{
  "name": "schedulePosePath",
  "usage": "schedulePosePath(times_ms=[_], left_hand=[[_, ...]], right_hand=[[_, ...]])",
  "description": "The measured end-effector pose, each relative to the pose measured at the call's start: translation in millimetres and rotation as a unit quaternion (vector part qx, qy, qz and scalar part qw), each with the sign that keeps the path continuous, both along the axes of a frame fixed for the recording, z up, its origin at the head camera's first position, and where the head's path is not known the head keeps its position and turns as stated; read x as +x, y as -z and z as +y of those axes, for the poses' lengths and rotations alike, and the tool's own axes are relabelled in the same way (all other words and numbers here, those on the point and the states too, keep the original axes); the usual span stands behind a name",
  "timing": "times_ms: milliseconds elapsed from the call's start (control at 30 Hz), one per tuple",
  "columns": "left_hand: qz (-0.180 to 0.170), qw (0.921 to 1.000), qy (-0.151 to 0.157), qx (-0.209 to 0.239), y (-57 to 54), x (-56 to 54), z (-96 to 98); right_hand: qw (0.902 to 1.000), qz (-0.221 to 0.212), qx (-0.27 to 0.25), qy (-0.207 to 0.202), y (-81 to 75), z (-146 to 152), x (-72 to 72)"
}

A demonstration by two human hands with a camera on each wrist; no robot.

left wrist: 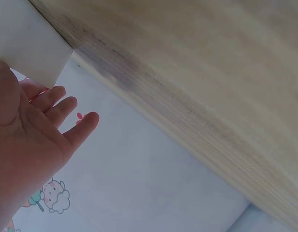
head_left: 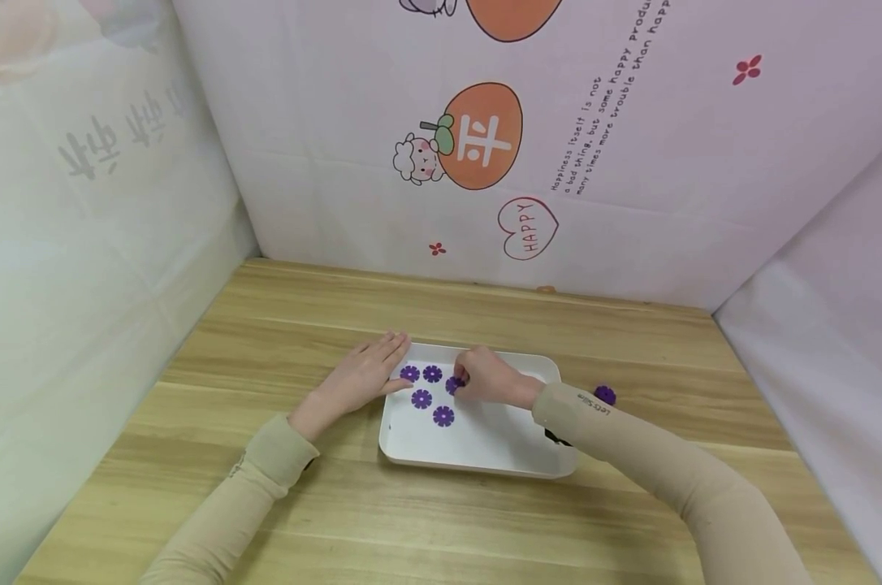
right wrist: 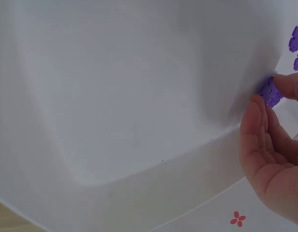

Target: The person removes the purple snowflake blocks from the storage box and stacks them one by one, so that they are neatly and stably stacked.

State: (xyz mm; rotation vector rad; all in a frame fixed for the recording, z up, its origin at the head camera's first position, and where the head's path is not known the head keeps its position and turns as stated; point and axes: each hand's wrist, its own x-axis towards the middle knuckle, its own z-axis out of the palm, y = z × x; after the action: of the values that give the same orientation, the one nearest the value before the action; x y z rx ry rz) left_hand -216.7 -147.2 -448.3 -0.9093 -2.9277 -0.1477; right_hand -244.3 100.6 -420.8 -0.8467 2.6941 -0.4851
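A shallow white tray [head_left: 477, 469] lies on the wooden table with several purple snowflake discs [head_left: 421, 399] flat in its left part. At its far left corner, my left hand [head_left: 364, 374] holds the rim, with the thumb over the left wall and the fingers at the far edge. Inside the tray, my right hand [head_left: 488, 378] pinches one purple snowflake disc [right wrist: 270, 93] between thumb and fingers, close over the tray floor near the far wall. Two more discs [right wrist: 297, 36] show beside that hand in the right wrist view.
To the right of the tray, a purple snowflake piece [head_left: 605, 396] sits on the wooden table [head_left: 324, 504], close beside the right sleeve. A printed white cloth [head_left: 631, 244] hangs behind the table, with pale cloth at both sides.
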Motion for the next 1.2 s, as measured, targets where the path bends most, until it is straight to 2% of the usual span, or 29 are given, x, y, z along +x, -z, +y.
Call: schedulePosePath(times_ms=[233,567,967,1200], left_hand=[[-0.006,1.0000,0.000,0.003,0.2,0.4,0.2],[-0.005,1.0000,-0.004,0.000,0.9,0.5,1.4],[-0.002,1.0000,-0.007,0.001,-2.2,2.9,2.7],[-0.003,1.0000,-0.006,0.000,-3.9,3.5,2.8]], right_hand=[[1.0000,-0.005,-0.003,0.001,-6.9,6.8,-0.3],[0.9999,0.014,-0.002,0.001,-10.5,25.9,0.7],[0.9993,0.019,0.000,0.034,-19.9,53.8,2.2],[0.9982,0.016,-0.016,0.056,-32.2,75.1,3.2]])
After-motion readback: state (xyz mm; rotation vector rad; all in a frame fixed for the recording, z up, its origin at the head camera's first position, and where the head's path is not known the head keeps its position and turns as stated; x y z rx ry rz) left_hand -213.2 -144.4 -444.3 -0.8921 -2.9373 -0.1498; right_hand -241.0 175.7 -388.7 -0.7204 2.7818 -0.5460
